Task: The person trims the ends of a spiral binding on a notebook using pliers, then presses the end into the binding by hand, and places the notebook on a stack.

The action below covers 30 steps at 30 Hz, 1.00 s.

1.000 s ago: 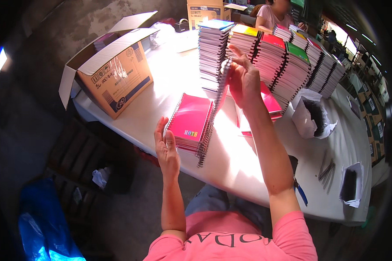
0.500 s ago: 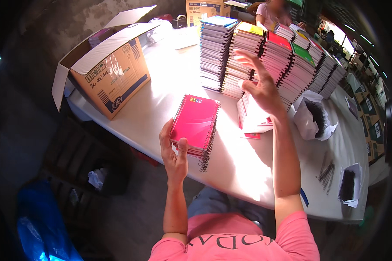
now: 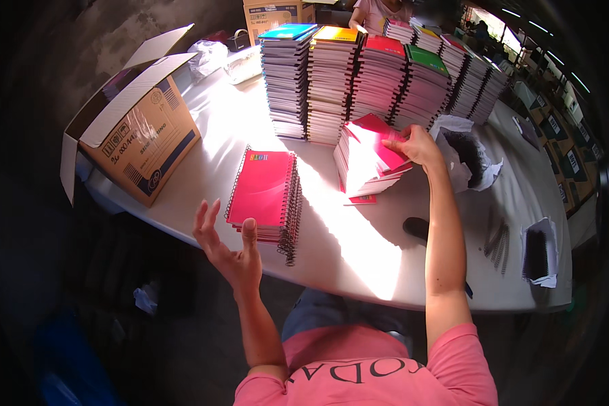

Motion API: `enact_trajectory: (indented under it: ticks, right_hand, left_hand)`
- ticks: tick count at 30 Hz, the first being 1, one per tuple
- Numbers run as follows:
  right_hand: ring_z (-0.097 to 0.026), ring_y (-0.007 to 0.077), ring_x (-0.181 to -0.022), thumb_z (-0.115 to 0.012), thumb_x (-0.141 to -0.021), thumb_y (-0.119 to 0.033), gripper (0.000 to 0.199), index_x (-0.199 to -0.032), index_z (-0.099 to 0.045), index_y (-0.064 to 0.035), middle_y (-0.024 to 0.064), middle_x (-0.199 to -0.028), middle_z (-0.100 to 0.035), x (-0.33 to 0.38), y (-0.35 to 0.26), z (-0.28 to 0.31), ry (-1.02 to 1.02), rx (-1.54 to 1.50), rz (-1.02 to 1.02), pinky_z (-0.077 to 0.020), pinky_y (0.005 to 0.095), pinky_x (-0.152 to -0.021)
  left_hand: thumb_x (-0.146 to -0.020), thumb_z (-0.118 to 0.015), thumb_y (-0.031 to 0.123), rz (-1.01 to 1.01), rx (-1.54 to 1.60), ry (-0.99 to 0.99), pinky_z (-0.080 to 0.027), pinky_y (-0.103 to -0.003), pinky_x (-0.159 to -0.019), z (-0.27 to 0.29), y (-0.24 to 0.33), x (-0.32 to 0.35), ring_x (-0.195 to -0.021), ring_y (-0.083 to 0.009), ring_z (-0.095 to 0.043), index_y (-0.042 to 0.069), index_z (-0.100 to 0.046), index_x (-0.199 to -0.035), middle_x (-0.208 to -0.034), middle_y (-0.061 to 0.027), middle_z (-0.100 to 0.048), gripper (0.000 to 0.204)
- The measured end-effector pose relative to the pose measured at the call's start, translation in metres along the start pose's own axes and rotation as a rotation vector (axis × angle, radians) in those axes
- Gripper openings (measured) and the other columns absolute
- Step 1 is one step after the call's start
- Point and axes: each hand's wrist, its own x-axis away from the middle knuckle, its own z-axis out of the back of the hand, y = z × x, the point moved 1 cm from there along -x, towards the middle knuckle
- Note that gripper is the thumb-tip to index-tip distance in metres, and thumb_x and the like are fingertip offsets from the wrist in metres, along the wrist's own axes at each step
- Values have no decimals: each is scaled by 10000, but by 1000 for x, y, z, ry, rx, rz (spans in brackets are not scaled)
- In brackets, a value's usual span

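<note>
My left hand (image 3: 233,254) hangs just off the table's near edge, fingers spread and holding nothing. Beside it lies a pile of wire-bound notebooks (image 3: 262,188) with red covers, their coils along the right side. My right hand (image 3: 416,145) pinches the right edge of a red-covered notebook (image 3: 377,141) on top of a slanting stack. The pages of this stack (image 3: 360,174) face me, brightly lit; whether the pinched notebook has a coil is not visible. A bit of another red cover (image 3: 363,199) shows beneath the stack.
Tall notebook stacks (image 3: 287,84) with blue, yellow, red and green covers stand behind. An open cardboard box (image 3: 145,139) sits at left. Paper-wrapped bundles of black coils (image 3: 477,159) and loose wire coils (image 3: 499,247) lie right. A person (image 3: 379,13) is at the far side.
My right hand has come down onto the slanting stack and pinched its top notebook. My left hand has let go of the wire-bound pile and drawn back. The view has shifted right.
</note>
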Motion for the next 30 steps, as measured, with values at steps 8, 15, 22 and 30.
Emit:
enact_trajectory:
  ticks: [8,15,22,30]
  right_hand:
    - [-533,119,-764,-468,-928,-545,598,-905,-662,20,31,-813,-630,8,28,1,-5,-180,-130,-438,303,-768]
    - [-537,113,-814,-441,-949,-516,548,-965,-679,-22,19,-854,-640,41,46,-1,-77,-599,82,-427,285,-792]
    - [-498,113,-894,-471,-938,-503,530,-1093,-645,-28,4,-959,-616,59,39,3,-97,-741,132,-368,278,-889]
    - [-535,174,-1069,-461,-952,-472,545,-1176,-591,8,88,-1135,-618,65,32,9,-82,-759,135,-374,305,-959]
  left_hand:
    - [-739,-761,254,-384,256,-413,-487,-398,-852,-100,115,21,-1078,-309,-566,76,-517,-1264,-1223,-150,-520,605]
    - [-723,-752,293,-340,147,-648,-467,-405,-855,-232,75,14,-1064,-346,-560,-7,-560,-1156,-1137,-189,-584,561]
    - [-854,-616,390,-187,25,-826,-495,-344,-629,-206,97,-21,-624,-237,-632,91,-719,-959,-755,-112,-666,333]
    - [-827,-598,544,103,29,-1024,-426,-346,-528,-218,79,-65,-510,-153,-521,9,-707,-985,-508,-91,-512,568]
